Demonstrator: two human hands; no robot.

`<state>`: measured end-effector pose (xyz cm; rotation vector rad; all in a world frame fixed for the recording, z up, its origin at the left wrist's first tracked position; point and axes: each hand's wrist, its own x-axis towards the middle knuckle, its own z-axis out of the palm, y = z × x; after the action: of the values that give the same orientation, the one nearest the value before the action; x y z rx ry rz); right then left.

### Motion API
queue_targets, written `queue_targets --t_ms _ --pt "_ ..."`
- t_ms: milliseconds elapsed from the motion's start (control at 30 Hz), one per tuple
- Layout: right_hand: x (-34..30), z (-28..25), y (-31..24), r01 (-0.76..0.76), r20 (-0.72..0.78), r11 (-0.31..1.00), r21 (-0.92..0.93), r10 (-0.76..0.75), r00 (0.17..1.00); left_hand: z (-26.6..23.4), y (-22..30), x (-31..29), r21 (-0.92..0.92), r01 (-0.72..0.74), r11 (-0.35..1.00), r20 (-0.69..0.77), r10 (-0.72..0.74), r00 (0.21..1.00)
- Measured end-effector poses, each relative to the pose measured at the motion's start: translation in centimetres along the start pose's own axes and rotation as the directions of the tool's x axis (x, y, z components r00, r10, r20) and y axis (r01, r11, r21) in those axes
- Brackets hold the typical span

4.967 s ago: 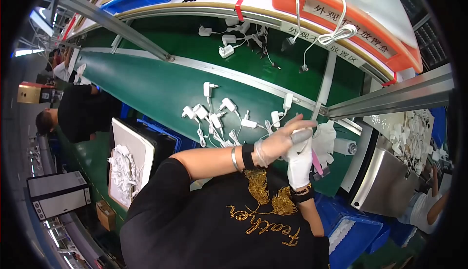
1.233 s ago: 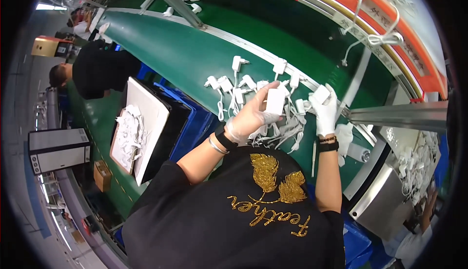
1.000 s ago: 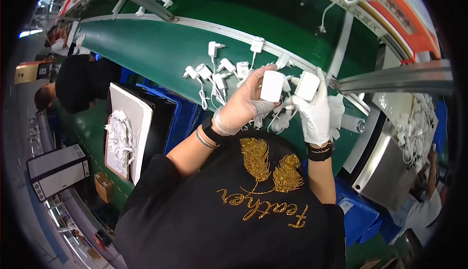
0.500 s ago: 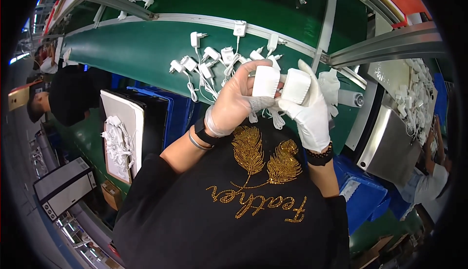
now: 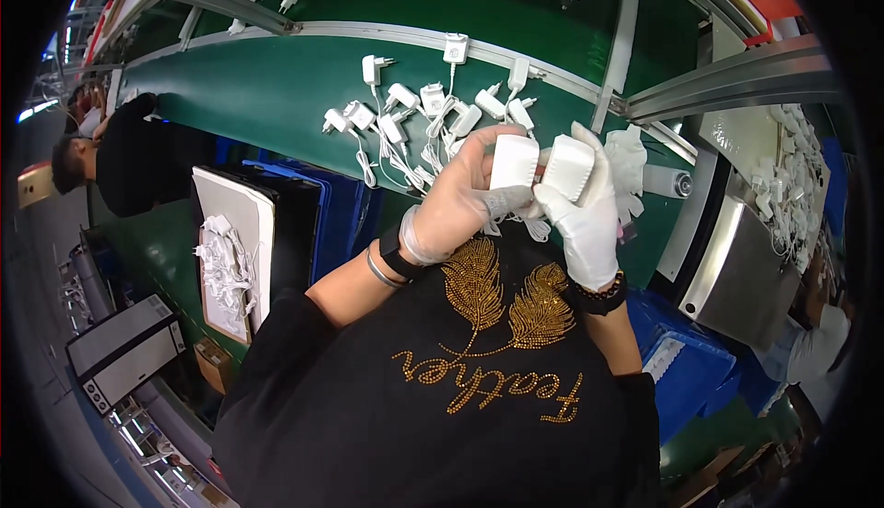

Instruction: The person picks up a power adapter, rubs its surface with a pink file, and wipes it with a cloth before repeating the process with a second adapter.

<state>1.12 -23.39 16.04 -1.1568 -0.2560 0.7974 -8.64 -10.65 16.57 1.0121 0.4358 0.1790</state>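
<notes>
In thin, see-through glove material, my left hand (image 5: 453, 206) closes its fingers on a white power adapter (image 5: 514, 162) with rounded corners. My right hand (image 5: 589, 227), in a white glove, grips a second white power adapter (image 5: 568, 165) right beside the first. Both are raised side by side in front of my chest with a broad smooth face showing; their far sides are hidden. White cable coils (image 5: 534, 229) hang below my hands. Just beyond, several white plug adapters (image 5: 433, 99) with bundled cables lie on the green table (image 5: 276, 75).
At the left, a tray (image 5: 262, 259) holds a heap of white cabled adapters (image 5: 226, 268). Another adapter pile (image 5: 792, 186) lies at the right near a metal box (image 5: 741, 273). A white cylinder (image 5: 665, 181) lies beside my right hand. A person in black (image 5: 147, 167) works at far left.
Both hands and the two adapters have shifted slightly right and down in the picture. More of the adapters on the table shows beyond them. The grip on each is unchanged.
</notes>
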Motion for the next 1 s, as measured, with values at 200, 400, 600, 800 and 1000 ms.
queue_targets --t_ms 200,400,600,800,1000 --pt "0.1 -0.2 0.8 0.001 -0.081 0.982 -0.190 -0.017 0.997 -0.3 -0.3 0.4 0.051 0.082 0.995 -0.006 -0.082 0.997" --pt "0.5 -1.3 1.4 -0.043 -0.178 0.999 0.014 0.045 0.983 0.0 -0.7 0.3 0.044 0.141 0.989 -0.009 -0.141 0.990" --pt "-0.7 -1.0 1.1 0.066 -0.181 0.997 -0.030 -0.070 0.981 0.0 -0.4 0.1 0.033 0.083 0.996 0.036 -0.084 0.996" --pt "-1.6 -1.1 1.5 0.300 -0.066 0.919 -0.257 -0.326 0.943 0.9 -0.6 -0.5 0.204 -0.137 0.969 0.057 0.128 0.990" --pt "-2.0 -0.1 0.4 0.459 0.141 0.807 -0.372 -0.440 0.887 1.3 -1.0 -0.5 0.331 -0.319 0.888 0.078 0.311 0.947"
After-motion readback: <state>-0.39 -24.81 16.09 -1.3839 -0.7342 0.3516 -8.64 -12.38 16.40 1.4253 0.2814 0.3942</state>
